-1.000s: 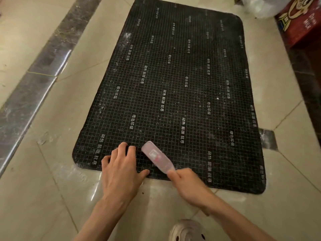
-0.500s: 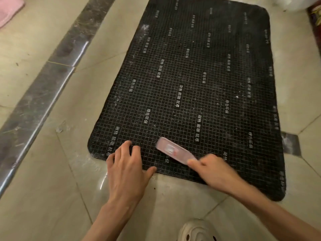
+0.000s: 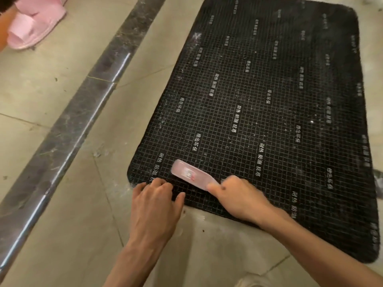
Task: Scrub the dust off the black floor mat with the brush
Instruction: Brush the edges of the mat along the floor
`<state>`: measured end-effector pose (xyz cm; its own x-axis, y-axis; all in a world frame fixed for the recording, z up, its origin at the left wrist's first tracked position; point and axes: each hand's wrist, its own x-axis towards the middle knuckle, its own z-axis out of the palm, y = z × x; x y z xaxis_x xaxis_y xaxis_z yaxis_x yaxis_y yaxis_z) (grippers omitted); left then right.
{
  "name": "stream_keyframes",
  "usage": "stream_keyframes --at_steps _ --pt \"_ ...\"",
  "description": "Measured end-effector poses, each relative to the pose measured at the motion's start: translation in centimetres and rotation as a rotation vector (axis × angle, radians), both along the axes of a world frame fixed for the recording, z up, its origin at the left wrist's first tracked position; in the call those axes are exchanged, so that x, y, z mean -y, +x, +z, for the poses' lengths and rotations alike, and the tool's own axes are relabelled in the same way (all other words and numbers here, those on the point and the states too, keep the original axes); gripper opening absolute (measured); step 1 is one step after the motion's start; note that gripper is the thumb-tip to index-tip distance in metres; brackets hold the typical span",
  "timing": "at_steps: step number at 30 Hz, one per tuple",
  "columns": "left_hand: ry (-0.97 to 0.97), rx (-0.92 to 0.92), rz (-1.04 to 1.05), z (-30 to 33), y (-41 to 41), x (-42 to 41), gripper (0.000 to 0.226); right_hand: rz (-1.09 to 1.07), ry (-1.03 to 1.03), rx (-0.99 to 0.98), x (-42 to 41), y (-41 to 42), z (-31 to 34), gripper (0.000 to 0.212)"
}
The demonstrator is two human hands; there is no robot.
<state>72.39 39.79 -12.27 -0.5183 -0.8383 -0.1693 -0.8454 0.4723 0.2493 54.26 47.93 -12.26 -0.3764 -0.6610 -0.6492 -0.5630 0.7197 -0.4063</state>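
A black floor mat (image 3: 269, 112) with a fine white grid and printed characters lies flat on the tiled floor. White dust speckles its left edge and near corner. My right hand (image 3: 238, 196) grips the handle of a pale pink brush (image 3: 191, 175), whose head rests on the mat near the near-left corner. My left hand (image 3: 155, 200) lies flat with its fingers curled on the mat's near edge, just left of the brush.
A dark marble strip (image 3: 68, 129) runs diagonally across the beige floor tiles to the left. A pink slipper (image 3: 35, 21) sits at the top left. White dust lies on the tile by the mat's near edge.
The view has shifted left, so the mat sits further right in frame and the pink slipper shows. The brush has moved slightly toward the mat's near-left corner; my left fingers have curled.
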Motion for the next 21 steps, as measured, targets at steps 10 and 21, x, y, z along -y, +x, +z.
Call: stream_keyframes --at_steps 10,21 --pt "-0.028 -0.027 0.038 -1.1 2.5 0.8 0.016 0.145 -0.032 -0.001 5.3 3.5 0.6 0.046" --pt "0.024 -0.086 0.04 -0.2 2.8 1.7 0.019 0.246 0.047 -0.014 5.0 3.2 1.3 0.05"
